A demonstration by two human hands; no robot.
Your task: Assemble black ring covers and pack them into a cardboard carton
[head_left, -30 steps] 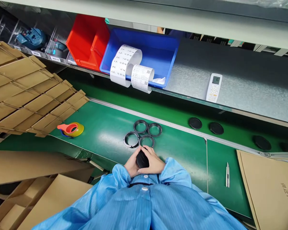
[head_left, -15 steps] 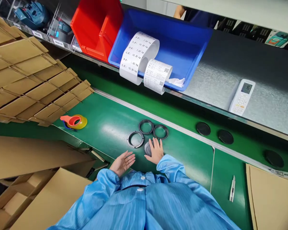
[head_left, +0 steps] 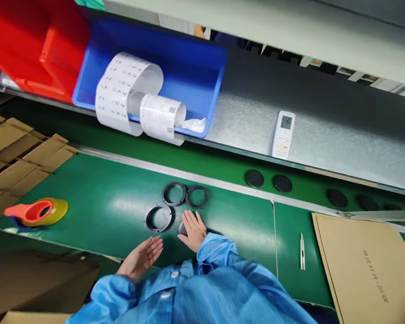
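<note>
Over the green desk, the right hand lies flat-fingered, unclenched; the left hand, at its eight o'clock, is empty, fingers slack. Three black rings sit at the right hand's ten, eleven and twelve. The dark round piece, mostly covered, shows at its nine; the step looks like placing it, and leaving it undisturbed calls for lifting straight off.

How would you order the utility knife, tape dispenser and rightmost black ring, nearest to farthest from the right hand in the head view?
From the right hand:
1. Rightmost black ring: just beyond it.
2. Utility knife: off to the right.
3. Tape dispenser: far left.
</note>
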